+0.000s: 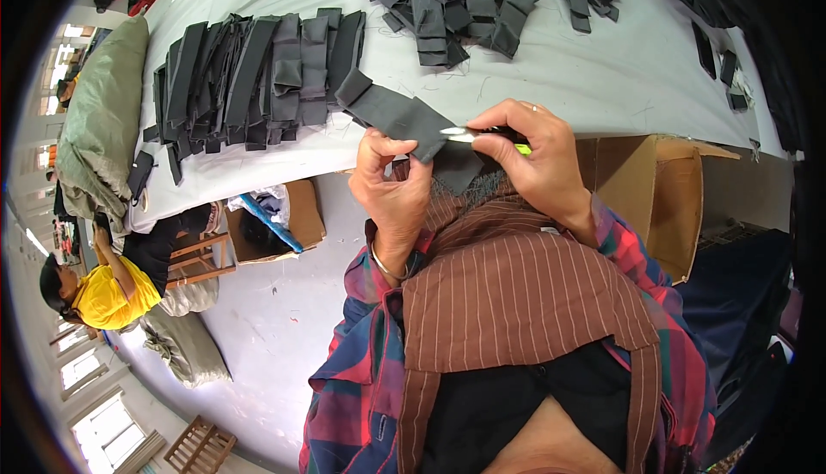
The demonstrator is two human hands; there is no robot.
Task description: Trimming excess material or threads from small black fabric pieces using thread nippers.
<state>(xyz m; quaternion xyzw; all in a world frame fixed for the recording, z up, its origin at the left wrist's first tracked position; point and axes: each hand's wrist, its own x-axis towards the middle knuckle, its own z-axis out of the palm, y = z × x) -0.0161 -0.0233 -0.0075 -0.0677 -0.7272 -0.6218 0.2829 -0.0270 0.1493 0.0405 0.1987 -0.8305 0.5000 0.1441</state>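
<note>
Near the centre of the frame, the left hand (389, 177) has its grip clamped on a dark grey fabric strip (397, 114), thumb and fingertips pressed together near its lower edge. The strip slants from upper left toward the middle, over the near edge of the white-covered counter (568, 70). Just right of it, the right hand (540, 160) has its grip closed around small thread snips (458, 133), whose silvery blades point left at the strip's right end; whether they touch it I cannot tell. In the upper left lies a row of stacked dark strips (258, 78), and at upper centre a looser pile of dark fabric pieces (469, 5). A cardboard box (615, 169) stands right of the right hand, below the counter's edge.
</note>
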